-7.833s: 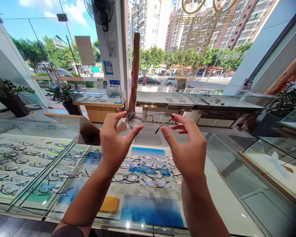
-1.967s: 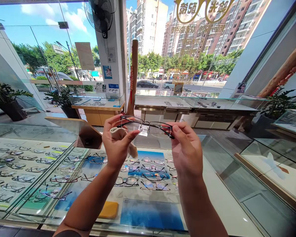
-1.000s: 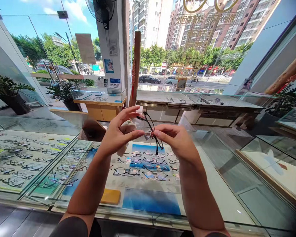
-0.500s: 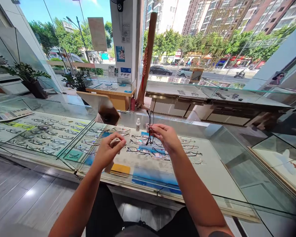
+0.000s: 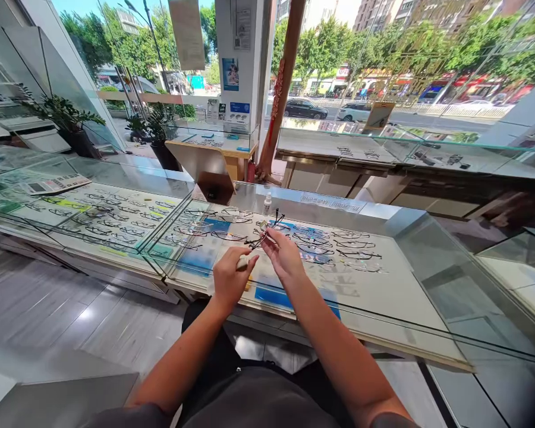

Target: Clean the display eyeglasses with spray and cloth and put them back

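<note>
My right hand (image 5: 286, 258) pinches a dark-framed pair of eyeglasses (image 5: 256, 241) above the glass counter, its temples spread out. Close beside it, my left hand (image 5: 229, 280) is closed around a pale, crumpled piece that looks like a cloth (image 5: 242, 262); most of it is hidden in the fist. The two hands are a little apart, with the glasses between and just beyond them. Behind the glasses stands a small clear spray bottle (image 5: 267, 204) with a white top. Under the counter's glass, rows of eyeglasses (image 5: 314, 242) lie on white and blue sheets.
The glass counter (image 5: 383, 315) runs across in front of me. A tilted mirror-like panel (image 5: 211, 172) stands on it left of the bottle, and a desk calendar (image 5: 57, 184) lies farther left. Potted plants (image 5: 74, 122), a wooden post (image 5: 280, 95) and more display cases (image 5: 352, 145) are beyond.
My hands have come closer together. The eyeglasses have been lowered and turned from upright to slanted. The head view has tipped downward and shifted left.
</note>
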Tool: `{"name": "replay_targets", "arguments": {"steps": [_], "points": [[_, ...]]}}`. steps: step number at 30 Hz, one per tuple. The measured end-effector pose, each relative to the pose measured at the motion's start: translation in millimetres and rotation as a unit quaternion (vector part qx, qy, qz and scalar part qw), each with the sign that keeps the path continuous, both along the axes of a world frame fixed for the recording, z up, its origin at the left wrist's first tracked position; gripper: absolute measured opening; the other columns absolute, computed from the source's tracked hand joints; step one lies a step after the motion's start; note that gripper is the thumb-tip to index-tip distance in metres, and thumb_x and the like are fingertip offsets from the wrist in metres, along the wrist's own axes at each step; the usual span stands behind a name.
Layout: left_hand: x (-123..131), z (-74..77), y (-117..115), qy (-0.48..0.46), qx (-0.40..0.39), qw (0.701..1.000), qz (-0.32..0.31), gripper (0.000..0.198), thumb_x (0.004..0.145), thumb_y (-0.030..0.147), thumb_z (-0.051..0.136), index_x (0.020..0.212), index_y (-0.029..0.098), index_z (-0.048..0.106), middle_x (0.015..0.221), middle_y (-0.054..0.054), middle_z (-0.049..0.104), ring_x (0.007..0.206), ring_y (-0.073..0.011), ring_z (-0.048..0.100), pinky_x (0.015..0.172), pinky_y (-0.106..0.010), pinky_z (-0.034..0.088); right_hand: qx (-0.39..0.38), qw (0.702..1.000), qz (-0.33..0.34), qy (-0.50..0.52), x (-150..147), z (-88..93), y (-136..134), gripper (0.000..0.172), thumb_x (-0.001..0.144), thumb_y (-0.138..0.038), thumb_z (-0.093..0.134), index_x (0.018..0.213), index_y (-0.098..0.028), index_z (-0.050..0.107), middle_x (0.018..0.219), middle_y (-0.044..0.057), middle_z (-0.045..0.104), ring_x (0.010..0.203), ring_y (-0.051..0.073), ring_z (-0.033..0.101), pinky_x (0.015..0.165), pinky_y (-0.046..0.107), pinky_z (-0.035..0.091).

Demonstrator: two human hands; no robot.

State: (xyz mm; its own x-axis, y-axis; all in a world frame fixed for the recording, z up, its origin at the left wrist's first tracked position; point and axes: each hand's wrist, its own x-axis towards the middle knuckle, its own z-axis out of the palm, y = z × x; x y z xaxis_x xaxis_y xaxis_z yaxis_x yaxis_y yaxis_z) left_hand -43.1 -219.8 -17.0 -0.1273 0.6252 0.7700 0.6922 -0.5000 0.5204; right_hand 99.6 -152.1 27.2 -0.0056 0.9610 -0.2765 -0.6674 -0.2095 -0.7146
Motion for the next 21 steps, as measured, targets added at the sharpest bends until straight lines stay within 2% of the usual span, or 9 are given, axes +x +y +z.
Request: {"name": "replay_targets", "arguments": {"steps": [4,8,12,14,16,18,21], "points": [[-1.3,-3.4,3.5,-0.013,0.018,1.000,0.019,0.008,0.103,0.029,0.074,0.105,0.021,0.074,0.097,-0.004,0.080,0.089,-0.0176,0.077,0.080,-0.028,0.057,-0.018,0.999,-0.021,0.030,-7.0,-4.8,-6.1,0.018,0.070,-0.017,0.096,0.079,-0.019,0.080,0.080,0.002,0.081,0.079,0.014,0.075,0.074,0.024,0.067],[-3.9,-4.4,5.7,-0.023,0.004,1.000,0.019,0.009,0.104,0.029,0.073,0.105,0.021,0.077,0.099,-0.005,0.083,0.091,-0.0183,0.079,0.083,-0.029,0.058,-0.027,0.998,-0.029,0.040,-11.3,-9.3,-7.9,0.018,0.073,-0.017,0.095,0.081,-0.018,0.078,0.078,0.001,0.079,0.077,0.013,0.073,0.075,0.023,0.067],[-14.9,-1.3,11.4,-0.041,-0.033,0.999,-0.011,0.016,0.104,0.032,0.070,0.103,0.021,0.081,0.099,-0.007,0.084,0.091,-0.0199,0.079,0.084,-0.030,0.058,-0.018,0.999,-0.002,0.027,-12.4,-9.9,-10.9,0.025,0.071,-0.024,0.098,0.083,-0.019,0.077,0.081,0.001,0.078,0.081,0.014,0.074,0.085,0.027,0.067],[-28.5,6.5,19.6,-0.069,-0.073,0.995,-0.024,0.019,0.102,0.035,0.070,0.100,0.020,0.082,0.097,-0.008,0.085,0.089,-0.0205,0.078,0.084,-0.031,0.058,0.004,0.999,0.039,0.001,-9.6,-8.4,-16.5,0.031,0.069,-0.031,0.100,0.088,-0.021,0.077,0.089,0.001,0.079,0.089,0.016,0.076,0.093,0.030,0.066],[-48.8,19.2,33.3,-0.092,-0.130,0.987,-0.029,0.023,0.097,0.040,0.072,0.097,0.020,0.084,0.095,-0.007,0.084,0.088,-0.0212,0.076,0.083,-0.031,0.057,0.022,0.996,0.084,-0.033,-3.4,-7.5,-25.6,0.038,0.067,-0.038,0.100,0.095,-0.023,0.079,0.098,0.001,0.079,0.096,0.017,0.076,0.094,0.031,0.064],[-73.9,34.8,51.5,-0.103,-0.191,0.975,-0.036,0.028,0.091,0.045,0.074,0.095,0.019,0.084,0.093,-0.006,0.083,0.084,-0.0214,0.073,0.077,-0.031,0.055,0.034,0.989,0.126,-0.072,7.0,-9.2,-36.3,0.043,0.066,-0.041,0.098,0.099,-0.023,0.079,0.098,0.001,0.077,0.091,0.016,0.075,0.087,0.030,0.063],[-112.6,56.5,81.7,-0.073,-0.255,0.963,-0.052,0.032,0.084,0.047,0.074,0.090,0.016,0.083,0.081,-0.004,0.078,0.076,-0.0202,0.067,0.070,-0.029,0.049,0.080,0.974,0.163,-0.133,31.4,-18.6,-49.1,0.035,0.069,-0.040,0.094,0.089,-0.022,0.073,0.077,-0.004,0.066,0.069,0.013,0.063,0.069,0.027,0.053]]}}
